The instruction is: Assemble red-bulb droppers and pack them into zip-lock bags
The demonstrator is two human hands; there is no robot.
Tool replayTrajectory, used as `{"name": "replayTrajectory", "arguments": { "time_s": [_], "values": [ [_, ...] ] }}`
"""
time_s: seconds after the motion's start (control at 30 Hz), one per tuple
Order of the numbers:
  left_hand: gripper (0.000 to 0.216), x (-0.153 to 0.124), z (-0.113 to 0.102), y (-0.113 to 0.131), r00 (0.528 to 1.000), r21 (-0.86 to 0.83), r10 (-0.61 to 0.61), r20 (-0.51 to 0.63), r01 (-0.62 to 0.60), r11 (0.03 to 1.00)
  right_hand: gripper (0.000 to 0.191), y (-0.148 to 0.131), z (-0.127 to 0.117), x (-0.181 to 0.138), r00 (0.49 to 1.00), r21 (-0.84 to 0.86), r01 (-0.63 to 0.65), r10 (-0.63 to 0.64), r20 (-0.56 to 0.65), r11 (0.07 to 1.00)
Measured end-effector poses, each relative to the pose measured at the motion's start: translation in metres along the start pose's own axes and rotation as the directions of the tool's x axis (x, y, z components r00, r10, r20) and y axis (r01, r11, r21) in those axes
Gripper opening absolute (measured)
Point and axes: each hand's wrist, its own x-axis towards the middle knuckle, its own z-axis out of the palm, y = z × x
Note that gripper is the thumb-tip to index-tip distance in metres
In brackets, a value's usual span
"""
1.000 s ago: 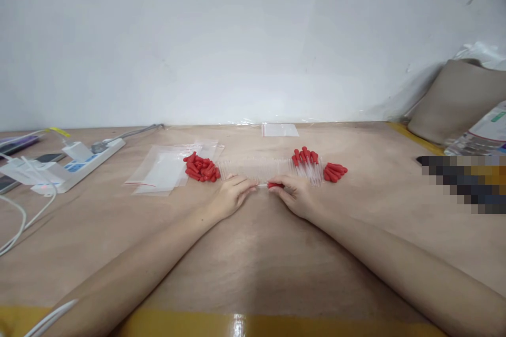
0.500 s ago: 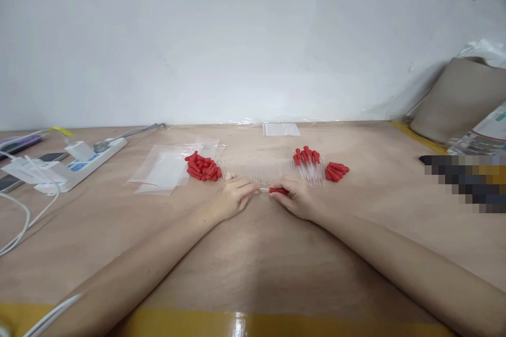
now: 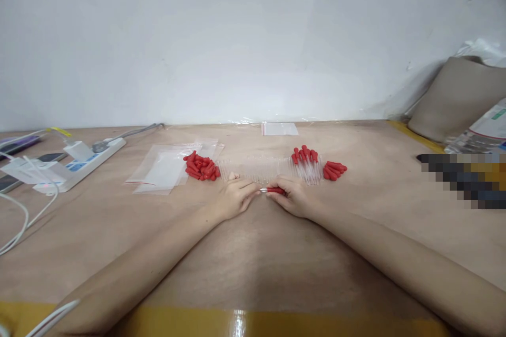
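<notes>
My left hand [image 3: 236,198] pinches a thin clear dropper tube [image 3: 263,189], of which only a short end shows past the fingertips. My right hand [image 3: 295,198] is closed on a red rubber dropper bulb [image 3: 273,189], turned toward that tube end. The two pieces meet in line; how far the tube sits inside the bulb I cannot tell. Just behind both hands lies a row of clear tubes [image 3: 263,168]. Several tubes with red bulbs fitted [image 3: 303,155] lie at the row's right end. A heap of loose red bulbs [image 3: 201,166] is left of the row.
More red bulbs [image 3: 334,170] lie to the right. Clear zip bags [image 3: 158,168] rest at left, and a small bag [image 3: 280,129] lies by the wall. A white power strip [image 3: 83,166] with cables stands far left. At right are a grey-brown container [image 3: 454,100] and a plastic bottle [image 3: 480,129].
My hands have drawn slightly closer together, and less bare tube shows between the left fingertips and the red bulb. The view has shifted a little.
</notes>
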Motion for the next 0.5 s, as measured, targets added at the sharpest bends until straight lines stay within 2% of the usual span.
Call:
{"name": "replayTrajectory", "arguments": {
  "time_s": [0.1, 0.3, 0.5],
  "values": [
    [0.017, 0.0010, -0.0010, 0.0006, 1.000, -0.015, 0.010, 0.000, -0.010, 1.000, 0.005, -0.0004, 0.0001, 0.0007, 1.000, -0.002, 0.010, -0.010, 0.007, 1.000],
    [0.018, 0.0004, -0.0008, -0.0007, 0.999, -0.071, -0.001, 0.033, 0.004, 0.997, 0.009, 0.0009, 0.0032, 0.0009, 0.993, 0.004, 0.114, -0.114, -0.012, 0.993],
    [0.020, -0.0001, 0.0018, -0.0012, 0.998, -0.066, -0.052, 0.024, 0.053, 0.996, 0.011, 0.0034, 0.0034, 0.0038, 0.998, 0.054, 0.055, -0.053, -0.032, 0.997]
  ]
}}
